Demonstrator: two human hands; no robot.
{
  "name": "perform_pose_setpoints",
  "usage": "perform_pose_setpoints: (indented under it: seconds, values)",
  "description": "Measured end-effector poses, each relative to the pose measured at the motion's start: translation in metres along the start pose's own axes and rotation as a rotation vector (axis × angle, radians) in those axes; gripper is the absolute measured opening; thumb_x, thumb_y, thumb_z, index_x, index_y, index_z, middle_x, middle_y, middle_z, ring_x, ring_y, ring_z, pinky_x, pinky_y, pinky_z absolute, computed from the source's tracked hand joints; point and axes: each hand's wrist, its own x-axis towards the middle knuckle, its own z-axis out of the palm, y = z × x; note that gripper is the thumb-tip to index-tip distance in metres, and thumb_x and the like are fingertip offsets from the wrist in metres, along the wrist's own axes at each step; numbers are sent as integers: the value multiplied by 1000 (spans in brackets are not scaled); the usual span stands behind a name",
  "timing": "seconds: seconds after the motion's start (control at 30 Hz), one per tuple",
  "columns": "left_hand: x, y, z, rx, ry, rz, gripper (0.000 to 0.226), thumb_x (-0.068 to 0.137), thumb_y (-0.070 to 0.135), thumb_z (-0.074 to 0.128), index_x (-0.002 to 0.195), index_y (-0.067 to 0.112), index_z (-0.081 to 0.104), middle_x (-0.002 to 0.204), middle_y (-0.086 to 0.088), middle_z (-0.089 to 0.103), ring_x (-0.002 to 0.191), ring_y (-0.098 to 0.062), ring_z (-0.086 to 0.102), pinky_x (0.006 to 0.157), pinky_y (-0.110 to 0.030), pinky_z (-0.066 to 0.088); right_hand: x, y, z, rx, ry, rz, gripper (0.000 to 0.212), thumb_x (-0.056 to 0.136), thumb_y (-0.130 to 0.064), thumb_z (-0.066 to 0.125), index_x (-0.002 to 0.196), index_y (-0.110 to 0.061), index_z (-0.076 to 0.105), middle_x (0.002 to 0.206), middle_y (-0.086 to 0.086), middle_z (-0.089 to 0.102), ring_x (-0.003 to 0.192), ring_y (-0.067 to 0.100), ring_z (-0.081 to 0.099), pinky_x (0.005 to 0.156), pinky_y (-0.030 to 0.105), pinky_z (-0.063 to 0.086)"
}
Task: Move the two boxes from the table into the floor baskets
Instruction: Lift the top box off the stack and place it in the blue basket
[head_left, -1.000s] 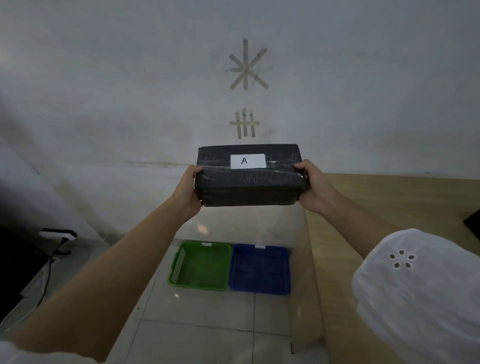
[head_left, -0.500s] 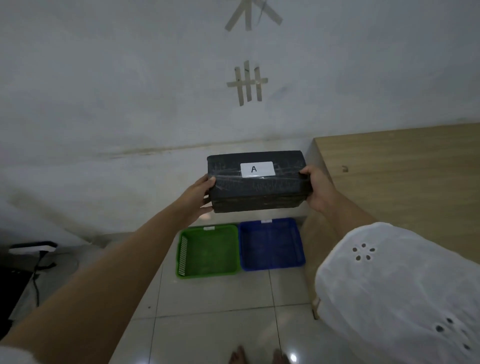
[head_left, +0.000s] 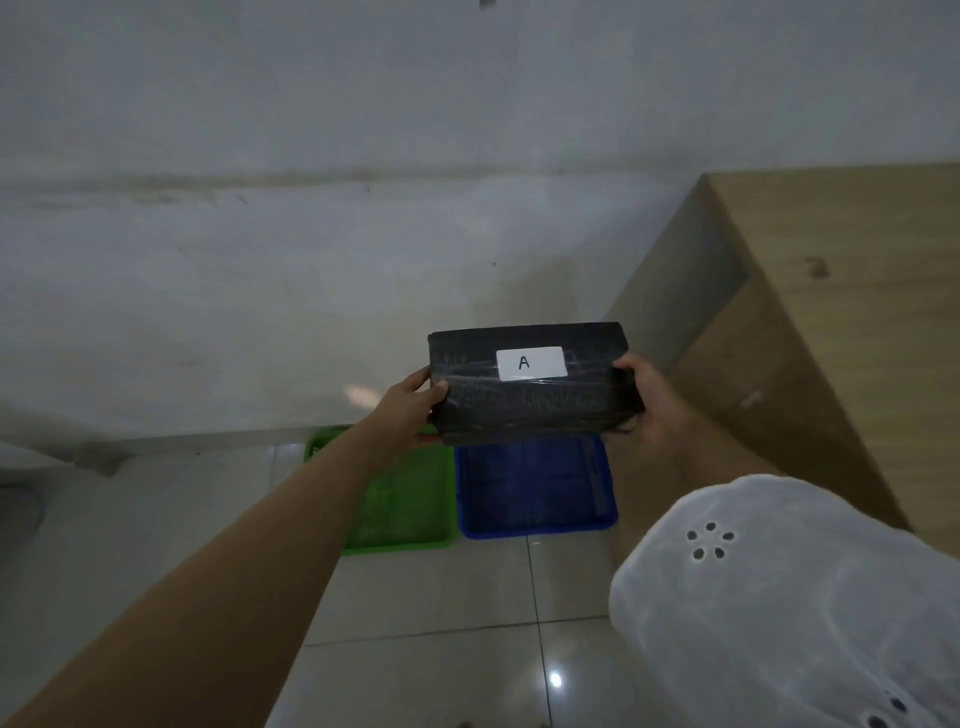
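Observation:
A black wrapped box (head_left: 524, 400) with a white label marked "A" hangs in the air, level, above the floor. My left hand (head_left: 413, 400) grips its left end and my right hand (head_left: 647, 402) grips its right end. Below it on the tiled floor sit two shallow baskets side by side: a green basket (head_left: 405, 519) on the left, partly hidden by my left forearm, and a blue basket (head_left: 535, 514) on the right. The box is held over the far edges of both baskets, mostly above the blue one. No second box is in view.
A wooden table (head_left: 852, 291) stands at the right, its side panel next to the blue basket. A pale wall (head_left: 311, 208) runs behind the baskets. My white sleeve (head_left: 789, 597) fills the lower right. Tiled floor (head_left: 467, 592) lies in front of the baskets.
The box has come down and a little right, from wall height to just above the baskets. My view has tilted downward, so the tape marks on the wall have left the frame.

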Motion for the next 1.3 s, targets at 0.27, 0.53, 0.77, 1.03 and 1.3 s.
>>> perform_pose_setpoints:
  seconds: [0.27, 0.53, 0.77, 1.03, 1.3]
  values:
    - [124, -127, 13, -26, 20, -54, 48, 95, 14, 46, 141, 17, 36, 141, -16, 44, 126, -34, 46, 96, -50, 46, 136, 108, 1, -23, 37, 13, 11, 83, -30, 53, 86, -19, 55, 91, 8, 60, 84, 25, 57, 62, 41, 50]
    - [217, -229, 27, 21, 0, -134, 55, 93, 8, 47, 145, 18, 29, 140, -16, 47, 124, -34, 48, 93, -41, 45, 248, 205, -6, -19, 45, 46, 16, 86, -29, 49, 93, -17, 57, 91, 8, 61, 84, 25, 58, 74, 47, 51]
    - [263, -281, 48, -6, 51, -201, 54, 93, 1, 41, 143, 21, 32, 141, -15, 44, 111, -26, 50, 82, -35, 45, 303, 246, -12, -38, 101, 99, 28, 85, -30, 51, 110, -18, 53, 114, 13, 55, 105, 32, 53, 89, 53, 50]
    - [295, -319, 52, 113, -1, -268, 64, 91, 7, 45, 147, 28, 21, 144, -12, 40, 126, -33, 42, 97, -41, 38, 336, 276, -12, -68, 106, 91, 39, 96, -18, 40, 134, -26, 44, 139, 13, 45, 121, 36, 45, 90, 52, 49]
    - [303, -323, 70, 2, 7, -205, 56, 89, -6, 42, 140, 16, 34, 117, -8, 52, 87, -19, 51, 60, -26, 42, 353, 283, -10, -103, 164, 62, 39, 96, -15, 42, 134, -24, 43, 139, 14, 45, 122, 36, 44, 93, 53, 45]
